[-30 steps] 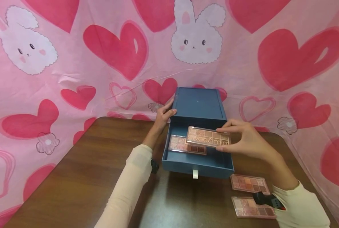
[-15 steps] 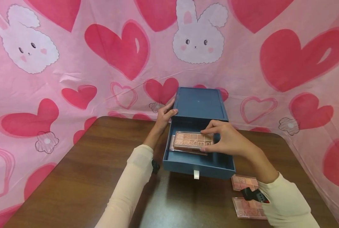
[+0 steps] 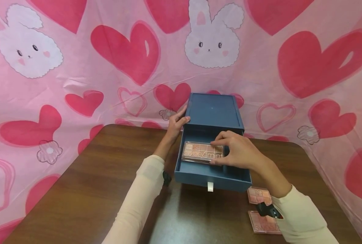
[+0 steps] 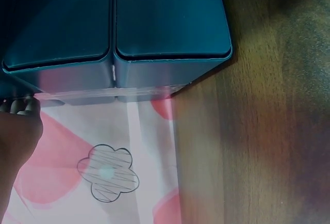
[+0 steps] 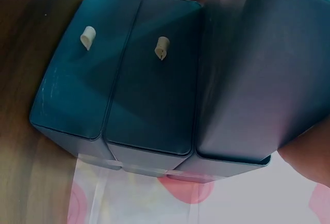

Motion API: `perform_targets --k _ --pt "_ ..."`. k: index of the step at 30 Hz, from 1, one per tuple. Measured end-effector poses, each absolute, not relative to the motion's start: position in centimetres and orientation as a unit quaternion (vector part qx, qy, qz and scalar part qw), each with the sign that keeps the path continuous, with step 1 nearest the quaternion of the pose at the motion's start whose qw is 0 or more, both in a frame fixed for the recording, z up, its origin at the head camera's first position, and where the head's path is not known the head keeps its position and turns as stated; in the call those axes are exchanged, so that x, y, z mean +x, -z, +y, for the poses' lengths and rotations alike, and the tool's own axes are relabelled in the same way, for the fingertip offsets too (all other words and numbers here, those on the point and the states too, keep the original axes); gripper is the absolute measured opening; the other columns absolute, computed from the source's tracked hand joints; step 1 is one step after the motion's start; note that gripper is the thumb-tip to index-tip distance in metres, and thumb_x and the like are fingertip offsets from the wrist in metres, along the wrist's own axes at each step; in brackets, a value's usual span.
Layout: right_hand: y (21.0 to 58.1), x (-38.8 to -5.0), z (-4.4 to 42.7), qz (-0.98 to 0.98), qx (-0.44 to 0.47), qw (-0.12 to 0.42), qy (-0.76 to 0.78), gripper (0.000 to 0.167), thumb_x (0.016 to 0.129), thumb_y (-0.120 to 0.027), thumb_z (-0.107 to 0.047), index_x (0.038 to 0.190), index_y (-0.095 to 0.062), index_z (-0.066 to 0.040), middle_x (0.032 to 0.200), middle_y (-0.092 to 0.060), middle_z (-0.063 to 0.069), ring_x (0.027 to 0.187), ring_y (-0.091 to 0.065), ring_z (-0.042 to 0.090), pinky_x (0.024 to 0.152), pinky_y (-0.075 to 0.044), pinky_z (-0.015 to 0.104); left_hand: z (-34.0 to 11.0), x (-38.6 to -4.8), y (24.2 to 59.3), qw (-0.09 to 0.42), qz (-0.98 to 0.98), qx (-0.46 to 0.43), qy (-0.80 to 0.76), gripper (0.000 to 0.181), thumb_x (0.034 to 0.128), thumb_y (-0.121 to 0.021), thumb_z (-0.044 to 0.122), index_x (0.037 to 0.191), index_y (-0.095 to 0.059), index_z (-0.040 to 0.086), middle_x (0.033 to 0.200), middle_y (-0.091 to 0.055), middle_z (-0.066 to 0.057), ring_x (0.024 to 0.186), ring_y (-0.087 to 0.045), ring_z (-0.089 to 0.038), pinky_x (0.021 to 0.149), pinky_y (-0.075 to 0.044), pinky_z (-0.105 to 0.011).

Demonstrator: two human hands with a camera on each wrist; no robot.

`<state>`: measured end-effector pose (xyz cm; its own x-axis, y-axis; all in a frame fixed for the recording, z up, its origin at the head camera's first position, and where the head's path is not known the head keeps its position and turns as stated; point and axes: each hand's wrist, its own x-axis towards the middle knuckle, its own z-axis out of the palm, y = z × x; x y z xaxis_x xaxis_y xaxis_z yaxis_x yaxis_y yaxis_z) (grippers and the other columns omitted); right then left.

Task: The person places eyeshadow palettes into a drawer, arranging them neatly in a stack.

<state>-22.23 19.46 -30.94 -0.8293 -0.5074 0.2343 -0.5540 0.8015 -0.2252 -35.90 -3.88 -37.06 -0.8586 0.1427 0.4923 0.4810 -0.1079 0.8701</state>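
The palette (image 3: 197,151) lies inside the blue drawer (image 3: 212,179), toward its left side. The right hand (image 3: 240,149) pinches its right end, thumb and fingers parted just across its width. The left hand (image 3: 175,124) rests against the cabinet (image 3: 212,110), fingers stretched along its left side, thumb at the top edge. Two more palettes (image 3: 264,226) lie on the bench (image 3: 107,176), near the right sleeve (image 3: 302,213).

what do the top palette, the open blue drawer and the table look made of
Top palette: likely clear, glossy plastic, since the colours inside show through. Open blue drawer: perhaps plastic or coated board; its walls look smooth with a soft sheen. Table: wood or wood-look laminate, given the brown grain, with a semi-gloss finish reflecting light.
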Motion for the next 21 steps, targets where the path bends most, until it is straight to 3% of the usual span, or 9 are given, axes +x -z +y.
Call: perform_targets --k 13,18,21 --pt "31.09 -22.17 19.28 -0.95 0.279 0.089 -0.107 0.063 0.073 -0.086 -0.052 0.123 -0.076 -0.017 0.117 -0.071 0.003 0.104 -0.064 0.021 0.085 -0.058 0.041 -3.97 -35.96 37.15 0.121 -0.659 -0.233 0.705 0.067 0.0871 -0.057 0.017 0.148 -0.043 -0.008 0.138 -0.057 -0.035 0.088 -0.06 0.006 0.088 -0.048 -0.011" --pt "31.21 -21.99 19.7 -0.948 0.263 0.1 -0.147 0.05 0.082 -0.083 -0.038 0.124 -0.075 -0.014 0.118 -0.072 0.006 0.108 -0.066 0.025 0.091 -0.058 0.048 -3.94 -36.01 37.14 0.113 -0.655 -0.242 0.707 0.067 0.0881 -0.055 0.015 0.149 -0.041 -0.009 0.148 -0.051 -0.03 0.094 -0.059 0.004 0.095 -0.046 -0.012" --pt "31.38 -21.76 20.27 -0.935 0.259 0.122 -0.209 0.039 0.087 -0.079 -0.026 0.122 -0.075 -0.01 0.115 -0.074 0.008 0.107 -0.066 0.026 0.092 -0.057 0.051 -3.87 -35.93 37.05 0.112 -0.655 -0.241 0.707 0.066 0.0882 -0.054 0.014 0.149 -0.041 -0.009 0.143 -0.054 -0.034 0.092 -0.06 0.004 0.093 -0.047 -0.012"
